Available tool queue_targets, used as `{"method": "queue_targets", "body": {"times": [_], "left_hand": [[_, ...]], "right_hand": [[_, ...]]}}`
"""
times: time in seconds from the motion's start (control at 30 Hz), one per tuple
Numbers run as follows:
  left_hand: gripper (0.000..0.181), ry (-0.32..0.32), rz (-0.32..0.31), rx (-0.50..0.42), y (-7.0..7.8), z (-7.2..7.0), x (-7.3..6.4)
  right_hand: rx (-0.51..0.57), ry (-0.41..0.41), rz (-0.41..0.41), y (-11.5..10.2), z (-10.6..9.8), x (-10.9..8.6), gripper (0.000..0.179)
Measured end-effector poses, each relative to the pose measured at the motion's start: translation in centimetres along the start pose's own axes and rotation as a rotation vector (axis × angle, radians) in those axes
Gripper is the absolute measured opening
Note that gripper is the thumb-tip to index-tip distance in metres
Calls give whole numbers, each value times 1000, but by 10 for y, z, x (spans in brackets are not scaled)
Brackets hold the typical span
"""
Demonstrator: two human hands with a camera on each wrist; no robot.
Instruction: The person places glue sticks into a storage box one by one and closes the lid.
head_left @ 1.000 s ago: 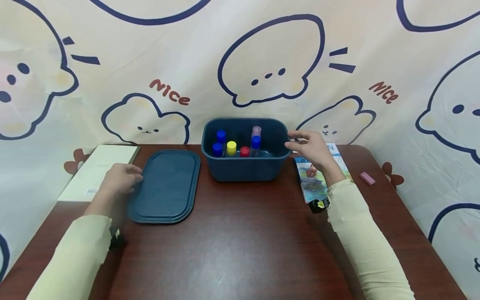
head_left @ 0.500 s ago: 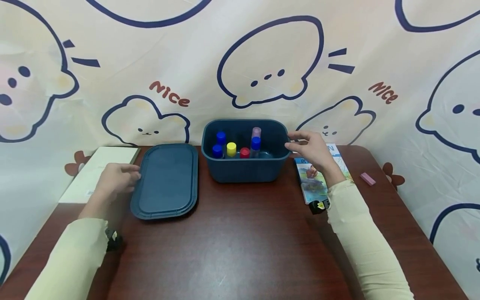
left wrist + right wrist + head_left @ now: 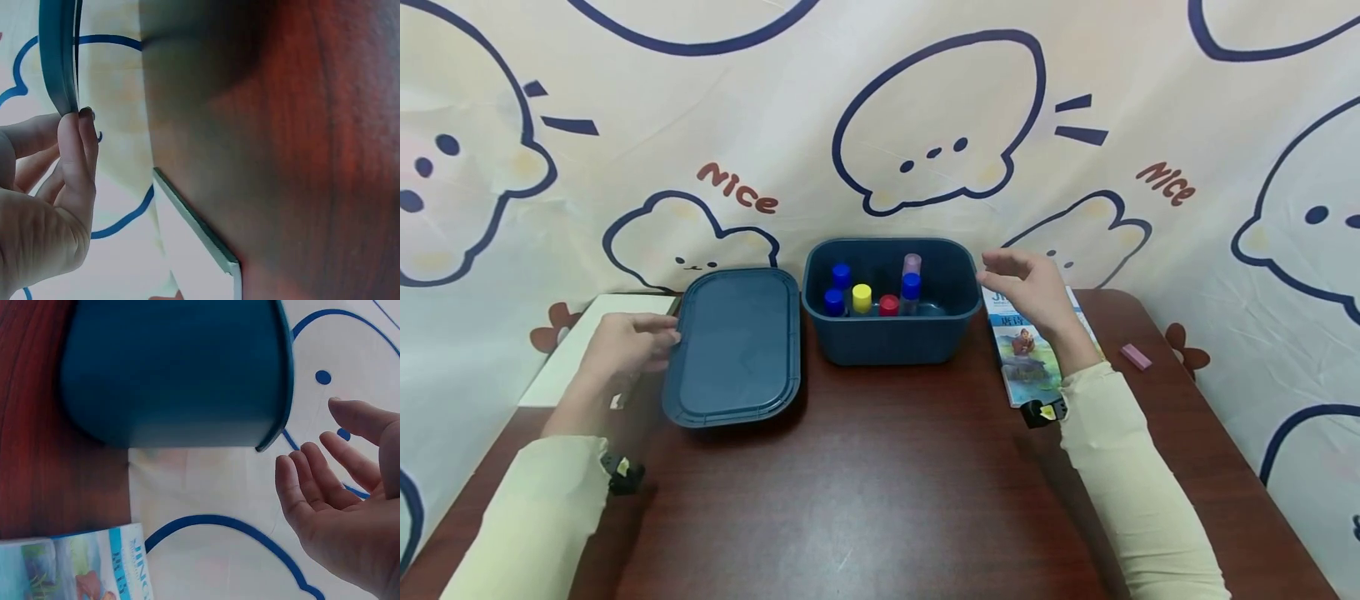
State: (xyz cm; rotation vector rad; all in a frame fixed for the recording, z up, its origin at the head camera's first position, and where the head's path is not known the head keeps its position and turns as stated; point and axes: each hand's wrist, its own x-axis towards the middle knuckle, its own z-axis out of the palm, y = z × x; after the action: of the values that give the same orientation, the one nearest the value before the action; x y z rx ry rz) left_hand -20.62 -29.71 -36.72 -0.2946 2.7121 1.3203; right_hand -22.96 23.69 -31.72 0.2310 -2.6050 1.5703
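Note:
My left hand [image 3: 628,346] pinches the left edge of a flat dark blue lid [image 3: 733,346]. In the left wrist view the lid [image 3: 57,56] shows edge-on between thumb and fingers, raised off the table. A dark blue bin [image 3: 887,340] without a cover stands at the table's back centre. Inside it are several small bottles, among them a yellow-capped one [image 3: 862,298], a red-capped one [image 3: 888,305] and blue-capped ones. Just off the bin's right rim hovers my right hand [image 3: 1028,292], its fingers loosely bent around nothing; the right wrist view shows a gap to the rim.
A pale book [image 3: 568,358] lies at the left behind my left hand. Under my right forearm lies a colourful picture book [image 3: 1028,358]. A pink block [image 3: 1136,357] sits near the right table edge. Patterned cloth rises directly behind the table.
The lid has risen off the table in my left hand, tilting and moving away from me. My right hand has let go of the bin's rim and drawn slightly up and right.

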Motion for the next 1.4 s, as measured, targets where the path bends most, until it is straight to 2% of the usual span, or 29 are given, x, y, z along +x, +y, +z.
{"method": "queue_targets", "body": {"times": [0.2,0.5,0.77,0.97,1.07,1.23,1.4], "left_hand": [[44,37,11,-47,6,-6,-2],[44,79,38,-113,16,-15,-4],[49,84,40,-144,29,-19,-8],[50,95,49,-216,40,-18,-8],[50,102,57,-248,44,-18,-8],[51,117,56,-302,49,-16,-9],[39,126,58,-368,55,-13,-10]], "right_hand": [[0,12,-74,-13,7,-3,45],[11,-30,-156,-28,23,-7,39],[101,-136,-182,-38,42,-12,38],[389,-267,-101,-45,61,-16,40],[489,-315,-57,-48,70,-18,39],[556,-393,-35,-55,84,-21,39],[535,-429,-26,-59,96,-23,37]]}}
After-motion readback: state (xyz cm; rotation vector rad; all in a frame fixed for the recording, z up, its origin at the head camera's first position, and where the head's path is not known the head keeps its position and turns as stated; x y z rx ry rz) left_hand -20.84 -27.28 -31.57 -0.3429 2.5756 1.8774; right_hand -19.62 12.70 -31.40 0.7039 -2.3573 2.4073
